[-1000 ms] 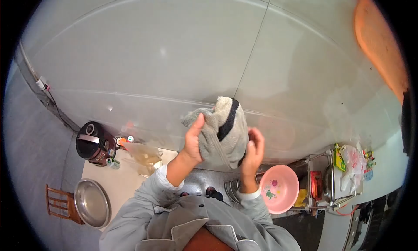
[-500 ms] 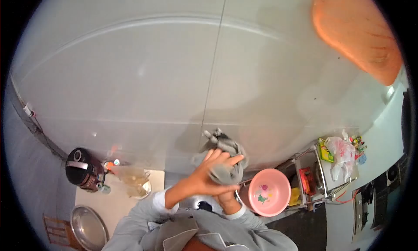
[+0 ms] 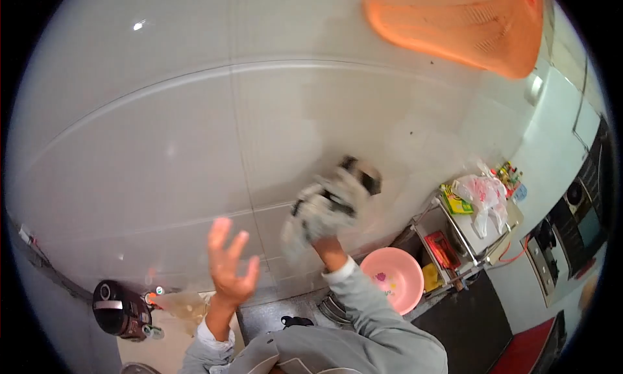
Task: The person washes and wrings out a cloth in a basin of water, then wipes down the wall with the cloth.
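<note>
A crumpled grey and black cloth (image 3: 324,208), blurred by motion, is at the light tiled wall (image 3: 162,199). My right hand (image 3: 328,245) grips it from below; most of that hand's fingers are hidden behind the folds. Whether the cloth presses on the wall or hangs just in front of it, I cannot tell. To the left, my left hand (image 3: 232,265) is raised, fingers spread, holding nothing. A gap separates it from the cloth.
Below my right forearm stands a pink basin (image 3: 407,276). A metal rack (image 3: 454,231) with a plastic bag (image 3: 483,195) is on the right. A black rice cooker (image 3: 120,309) sits on a table (image 3: 133,358) at left. High on the wall is an orange plastic panel (image 3: 454,23).
My left hand has let go of the cloth and moved left, fingers spreading. My right hand has carried the cloth outward along the wall. The view has shifted to the right.
</note>
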Demonstrator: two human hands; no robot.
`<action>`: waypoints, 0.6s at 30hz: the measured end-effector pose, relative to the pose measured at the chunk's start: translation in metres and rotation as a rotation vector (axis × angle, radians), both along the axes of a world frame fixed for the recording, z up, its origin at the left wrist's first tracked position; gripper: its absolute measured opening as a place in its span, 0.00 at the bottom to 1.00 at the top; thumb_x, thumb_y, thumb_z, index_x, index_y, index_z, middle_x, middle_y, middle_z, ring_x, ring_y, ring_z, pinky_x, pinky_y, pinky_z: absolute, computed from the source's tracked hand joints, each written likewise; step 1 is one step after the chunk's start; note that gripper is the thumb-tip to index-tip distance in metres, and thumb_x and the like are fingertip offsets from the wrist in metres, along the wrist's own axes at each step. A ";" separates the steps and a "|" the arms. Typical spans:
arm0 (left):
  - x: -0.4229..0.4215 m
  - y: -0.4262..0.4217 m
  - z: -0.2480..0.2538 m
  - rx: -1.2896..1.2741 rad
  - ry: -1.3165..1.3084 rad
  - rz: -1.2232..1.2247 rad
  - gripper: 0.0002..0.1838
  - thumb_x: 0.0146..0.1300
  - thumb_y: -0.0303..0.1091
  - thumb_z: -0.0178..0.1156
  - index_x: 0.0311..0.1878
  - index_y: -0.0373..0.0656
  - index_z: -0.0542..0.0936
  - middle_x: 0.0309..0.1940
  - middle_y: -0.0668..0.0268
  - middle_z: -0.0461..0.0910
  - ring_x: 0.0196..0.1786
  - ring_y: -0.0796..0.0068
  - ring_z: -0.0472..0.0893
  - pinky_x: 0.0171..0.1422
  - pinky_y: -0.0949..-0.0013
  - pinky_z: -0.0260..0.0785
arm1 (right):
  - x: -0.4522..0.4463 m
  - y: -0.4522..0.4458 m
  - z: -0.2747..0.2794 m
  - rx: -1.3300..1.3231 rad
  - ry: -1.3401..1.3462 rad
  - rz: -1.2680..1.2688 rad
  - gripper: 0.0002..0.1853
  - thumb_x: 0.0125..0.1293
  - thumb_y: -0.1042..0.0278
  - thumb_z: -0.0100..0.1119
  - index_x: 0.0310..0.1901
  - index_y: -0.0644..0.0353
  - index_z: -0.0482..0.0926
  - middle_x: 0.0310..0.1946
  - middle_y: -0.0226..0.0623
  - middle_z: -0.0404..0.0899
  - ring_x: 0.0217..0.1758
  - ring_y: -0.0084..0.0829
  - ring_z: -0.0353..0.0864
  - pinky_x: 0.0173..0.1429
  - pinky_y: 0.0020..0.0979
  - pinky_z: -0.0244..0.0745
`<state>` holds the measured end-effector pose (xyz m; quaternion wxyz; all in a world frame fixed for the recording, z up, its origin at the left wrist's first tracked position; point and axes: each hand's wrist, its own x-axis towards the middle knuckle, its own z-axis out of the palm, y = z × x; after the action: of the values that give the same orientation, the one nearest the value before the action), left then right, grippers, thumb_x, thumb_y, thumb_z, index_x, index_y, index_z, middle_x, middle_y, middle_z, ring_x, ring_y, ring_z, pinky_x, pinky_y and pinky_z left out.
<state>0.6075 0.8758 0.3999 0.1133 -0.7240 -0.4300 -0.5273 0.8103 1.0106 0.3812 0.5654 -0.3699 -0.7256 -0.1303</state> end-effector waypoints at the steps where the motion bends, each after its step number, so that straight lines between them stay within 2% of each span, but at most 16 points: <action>1: -0.007 0.008 -0.001 0.021 -0.001 0.074 0.35 0.47 0.25 0.66 0.64 0.41 0.73 0.70 0.44 0.61 0.74 0.40 0.59 0.75 0.44 0.52 | -0.001 0.012 0.001 0.039 -0.021 -0.048 0.32 0.65 0.51 0.55 0.66 0.61 0.64 0.63 0.49 0.68 0.69 0.54 0.61 0.72 0.58 0.51; 2: -0.014 0.016 -0.001 0.043 0.000 0.148 0.37 0.48 0.24 0.65 0.67 0.41 0.70 0.73 0.44 0.57 0.76 0.42 0.55 0.77 0.45 0.48 | -0.004 0.023 0.000 0.077 -0.016 -0.086 0.32 0.65 0.51 0.55 0.66 0.62 0.64 0.63 0.50 0.68 0.69 0.56 0.61 0.72 0.59 0.50; 3: -0.022 0.022 -0.003 0.042 0.010 0.131 0.37 0.48 0.24 0.65 0.67 0.41 0.70 0.73 0.44 0.57 0.76 0.42 0.55 0.77 0.45 0.48 | -0.005 0.032 0.002 0.128 0.022 -0.125 0.34 0.63 0.51 0.56 0.66 0.63 0.63 0.65 0.56 0.63 0.70 0.62 0.56 0.72 0.63 0.45; 4: -0.030 0.030 -0.003 0.087 0.010 0.246 0.38 0.50 0.25 0.65 0.69 0.41 0.67 0.74 0.45 0.53 0.77 0.43 0.52 0.78 0.45 0.46 | -0.005 0.039 0.003 0.183 0.062 -0.165 0.36 0.62 0.52 0.56 0.67 0.65 0.63 0.68 0.63 0.58 0.70 0.69 0.51 0.71 0.68 0.40; 5: -0.039 0.039 -0.003 0.138 0.006 0.364 0.40 0.52 0.26 0.65 0.71 0.42 0.65 0.75 0.46 0.50 0.78 0.43 0.49 0.79 0.46 0.44 | 0.001 0.036 0.016 0.113 0.000 -0.211 0.40 0.60 0.53 0.56 0.69 0.69 0.57 0.71 0.69 0.48 0.71 0.70 0.49 0.71 0.68 0.39; 6: -0.049 0.047 -0.004 0.145 0.009 0.351 0.40 0.52 0.26 0.65 0.71 0.42 0.65 0.75 0.46 0.50 0.78 0.43 0.49 0.79 0.46 0.44 | 0.010 0.039 0.026 0.119 0.004 -0.224 0.40 0.60 0.53 0.56 0.69 0.69 0.57 0.71 0.69 0.48 0.71 0.70 0.49 0.71 0.68 0.39; 8: -0.070 0.055 -0.010 0.218 -0.012 0.501 0.39 0.59 0.29 0.63 0.74 0.42 0.60 0.77 0.47 0.46 0.79 0.45 0.47 0.79 0.46 0.42 | 0.035 0.045 0.037 0.085 0.107 -0.163 0.45 0.59 0.52 0.58 0.70 0.75 0.52 0.72 0.68 0.48 0.72 0.69 0.47 0.72 0.65 0.40; 9: -0.079 0.063 -0.012 0.213 -0.006 0.487 0.39 0.59 0.29 0.63 0.74 0.42 0.60 0.77 0.47 0.46 0.79 0.45 0.47 0.79 0.46 0.42 | 0.049 0.058 0.043 0.068 0.195 -0.212 0.48 0.58 0.53 0.60 0.70 0.78 0.48 0.72 0.67 0.48 0.72 0.68 0.48 0.73 0.62 0.41; 10: -0.087 0.070 -0.013 0.269 -0.002 0.516 0.36 0.63 0.34 0.60 0.74 0.41 0.60 0.77 0.48 0.47 0.79 0.46 0.47 0.79 0.46 0.42 | 0.070 0.068 0.050 0.166 0.219 -0.228 0.48 0.58 0.53 0.62 0.70 0.79 0.49 0.72 0.66 0.50 0.73 0.66 0.50 0.74 0.58 0.43; 11: -0.094 0.076 -0.015 0.325 0.001 0.544 0.34 0.68 0.38 0.56 0.75 0.41 0.60 0.76 0.48 0.48 0.79 0.47 0.47 0.79 0.46 0.41 | 0.097 0.087 0.054 0.310 0.121 -0.315 0.47 0.59 0.54 0.62 0.70 0.78 0.49 0.71 0.65 0.52 0.72 0.64 0.52 0.75 0.57 0.43; 12: -0.099 0.083 -0.019 0.319 0.005 0.532 0.34 0.68 0.38 0.56 0.75 0.41 0.60 0.76 0.48 0.48 0.79 0.47 0.47 0.79 0.46 0.41 | 0.124 0.099 0.055 0.286 0.185 -0.309 0.46 0.59 0.55 0.63 0.70 0.75 0.50 0.70 0.60 0.54 0.73 0.59 0.53 0.75 0.53 0.44; 14: -0.105 0.096 -0.024 0.456 0.126 0.664 0.31 0.72 0.46 0.49 0.74 0.42 0.61 0.76 0.50 0.50 0.78 0.45 0.49 0.79 0.43 0.44 | 0.175 0.119 0.061 0.241 0.314 -0.292 0.44 0.60 0.56 0.65 0.70 0.68 0.53 0.69 0.51 0.58 0.74 0.49 0.54 0.77 0.45 0.45; 15: -0.105 0.099 -0.025 0.456 0.127 0.650 0.31 0.72 0.46 0.49 0.74 0.42 0.61 0.76 0.50 0.50 0.78 0.45 0.49 0.79 0.43 0.44 | 0.199 0.131 0.052 0.251 0.298 -0.369 0.43 0.61 0.57 0.64 0.71 0.66 0.53 0.69 0.48 0.59 0.74 0.46 0.55 0.77 0.43 0.45; 17: -0.106 0.102 -0.025 0.492 0.138 0.715 0.33 0.74 0.52 0.43 0.74 0.42 0.61 0.75 0.50 0.51 0.78 0.45 0.50 0.78 0.42 0.45 | 0.222 0.153 0.031 0.229 0.350 -0.390 0.41 0.63 0.58 0.63 0.71 0.66 0.53 0.69 0.47 0.59 0.74 0.46 0.55 0.77 0.43 0.45; 18: -0.106 0.103 -0.026 0.490 0.137 0.704 0.33 0.74 0.52 0.43 0.74 0.42 0.61 0.75 0.50 0.51 0.78 0.45 0.50 0.78 0.42 0.45 | 0.235 0.164 0.012 0.206 0.400 -0.395 0.40 0.65 0.58 0.61 0.72 0.65 0.52 0.69 0.46 0.59 0.74 0.45 0.54 0.78 0.43 0.45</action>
<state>0.5019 0.9787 0.3744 0.4830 -0.5184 -0.5043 -0.4936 1.0454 1.1744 0.3935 0.6954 -0.4628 -0.4967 -0.2355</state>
